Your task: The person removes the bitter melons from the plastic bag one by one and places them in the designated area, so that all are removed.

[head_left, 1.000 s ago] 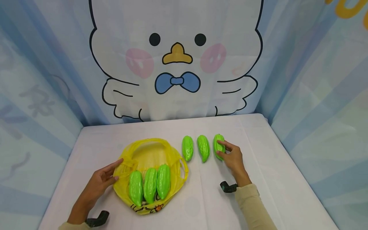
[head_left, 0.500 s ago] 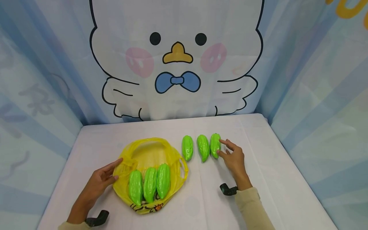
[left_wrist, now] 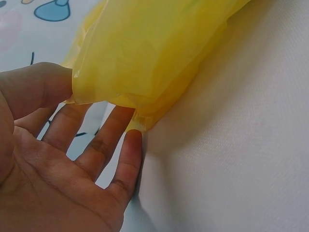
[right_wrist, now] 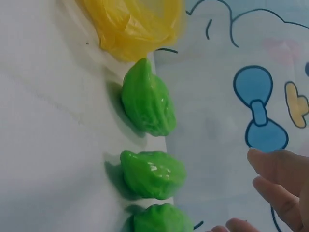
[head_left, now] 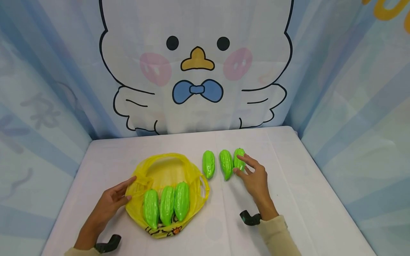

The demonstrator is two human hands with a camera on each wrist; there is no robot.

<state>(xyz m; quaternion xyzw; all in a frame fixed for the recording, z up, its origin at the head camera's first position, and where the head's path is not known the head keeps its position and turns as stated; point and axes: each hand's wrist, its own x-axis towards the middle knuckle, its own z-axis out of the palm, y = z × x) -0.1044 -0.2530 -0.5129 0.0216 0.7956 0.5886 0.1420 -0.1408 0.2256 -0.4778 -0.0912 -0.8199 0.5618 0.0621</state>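
A yellow plastic bag point(head_left: 196, 206) lies open on the table with three green bitter melons point(head_left: 167, 206) in its mouth. My left hand point(head_left: 110, 202) pinches the bag's left edge, thumb on one side and fingers on the other, as the left wrist view of the bag point(left_wrist: 145, 53) shows. Three more bitter melons stand in a row to the bag's right: a left one point(head_left: 209, 164), a middle one point(head_left: 226, 164) and a right one point(head_left: 238, 156). My right hand point(head_left: 257, 179), fingers spread, hovers at the right melon and partly covers it. In the right wrist view its fingers hold nothing.
A white cloth covers the table point(head_left: 307, 220). Behind it hangs a curtain point(head_left: 198, 117) printed with a cartoon bird, and pale blue curtains close in both sides. Black camera mounts point(head_left: 109, 244) sit on the wrists, near the tabletop.
The right melon has shifted left, closer to the middle one. My right hand let go of it, then moved slightly left over it. The left hand and bag stayed put.
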